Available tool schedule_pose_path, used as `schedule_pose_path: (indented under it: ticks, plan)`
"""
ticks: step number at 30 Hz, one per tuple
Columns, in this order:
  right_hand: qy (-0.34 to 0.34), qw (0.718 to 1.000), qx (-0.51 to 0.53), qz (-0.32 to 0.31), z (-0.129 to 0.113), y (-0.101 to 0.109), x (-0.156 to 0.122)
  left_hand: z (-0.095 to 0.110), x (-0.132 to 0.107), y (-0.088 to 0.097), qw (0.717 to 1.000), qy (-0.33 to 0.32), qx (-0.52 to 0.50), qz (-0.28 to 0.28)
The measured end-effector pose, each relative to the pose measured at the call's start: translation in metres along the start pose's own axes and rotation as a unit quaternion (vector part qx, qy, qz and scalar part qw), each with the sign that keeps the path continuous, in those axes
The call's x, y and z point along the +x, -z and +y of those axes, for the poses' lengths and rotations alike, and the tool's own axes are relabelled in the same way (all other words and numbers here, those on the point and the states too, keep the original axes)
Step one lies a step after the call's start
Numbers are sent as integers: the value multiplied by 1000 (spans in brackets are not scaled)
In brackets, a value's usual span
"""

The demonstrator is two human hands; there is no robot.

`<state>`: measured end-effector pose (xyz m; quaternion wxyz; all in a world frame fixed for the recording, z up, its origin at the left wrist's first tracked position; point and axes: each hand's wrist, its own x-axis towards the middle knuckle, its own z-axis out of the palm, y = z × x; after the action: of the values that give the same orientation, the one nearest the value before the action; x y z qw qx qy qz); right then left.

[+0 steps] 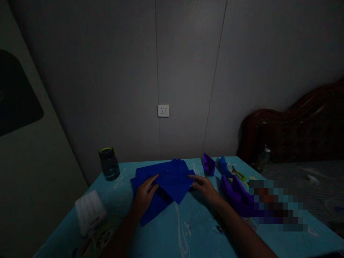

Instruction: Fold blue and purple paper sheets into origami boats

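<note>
A stack of dark blue paper sheets (166, 179) lies fanned out on a light blue table (193, 229). My left hand (145, 195) rests flat on the left part of the stack, fingers stretched toward its middle. My right hand (205, 188) touches the stack's right edge, its fingers curled at the edge of a sheet. Whether it pinches the sheet is hard to see in the dim light.
A dark jar with a green-rimmed lid (109, 164) stands at the back left. A white packet (89, 212) lies at the front left. A folded purple paper shape (209, 165), a blue one (223, 166), purple sheets (236, 195) and scissors (238, 173) lie right. A bed headboard (295, 129) stands beyond.
</note>
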<state>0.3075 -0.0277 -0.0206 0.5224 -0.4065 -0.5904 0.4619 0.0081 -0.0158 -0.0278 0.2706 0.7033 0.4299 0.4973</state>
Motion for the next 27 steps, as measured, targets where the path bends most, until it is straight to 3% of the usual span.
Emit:
schedule_pose_path:
  ticks: [14,21,27]
  plan:
    - [76,991,-81,71,21,-13,-17,-7,-3,-3,999,48,-12,-8]
    - [107,980,-122,115,16,-19,-33,1,-1,-2,998,50,-13,-26]
    - [107,983,-98,116,21,-18,-31,11,-8,-8,998,61,-22,-13]
